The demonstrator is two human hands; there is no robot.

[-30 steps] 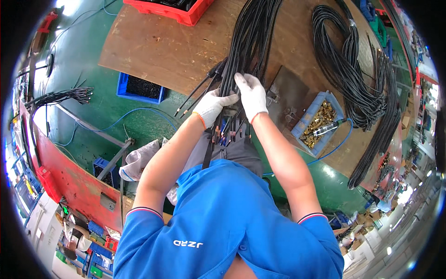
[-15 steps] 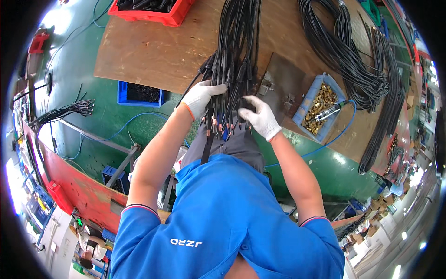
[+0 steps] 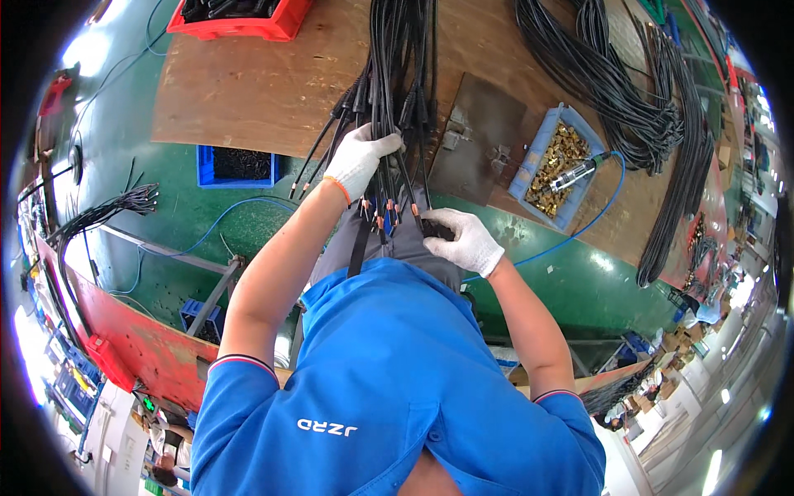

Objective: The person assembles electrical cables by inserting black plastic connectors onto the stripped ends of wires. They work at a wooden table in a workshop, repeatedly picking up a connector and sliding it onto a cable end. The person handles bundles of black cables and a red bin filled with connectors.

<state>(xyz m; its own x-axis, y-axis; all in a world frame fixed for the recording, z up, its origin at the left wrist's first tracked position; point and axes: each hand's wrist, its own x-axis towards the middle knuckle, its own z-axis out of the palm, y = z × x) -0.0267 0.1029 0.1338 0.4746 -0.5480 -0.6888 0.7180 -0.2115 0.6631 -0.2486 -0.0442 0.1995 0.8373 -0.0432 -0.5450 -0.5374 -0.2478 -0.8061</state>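
Note:
A bundle of black cables hangs over the table's near edge toward my lap, its stripped ends showing copper. My left hand, in a white glove, is closed round the bundle a little above those ends. Several cables fan out to the left of it. Beside the cable ends on the right, my gloved right hand has its fingers curled round something small and black; its kind is mostly hidden by the fingers.
On the wooden table stand a red bin of black parts and a blue-grey tray of brass pieces with a hose-fed tool across it. Cable coils lie right. A blue bin sits below the table's left edge.
My right hand has moved from beside the bundle down toward my body, past the cable ends. My left hand keeps its grip, while several cables now spread out to its left.

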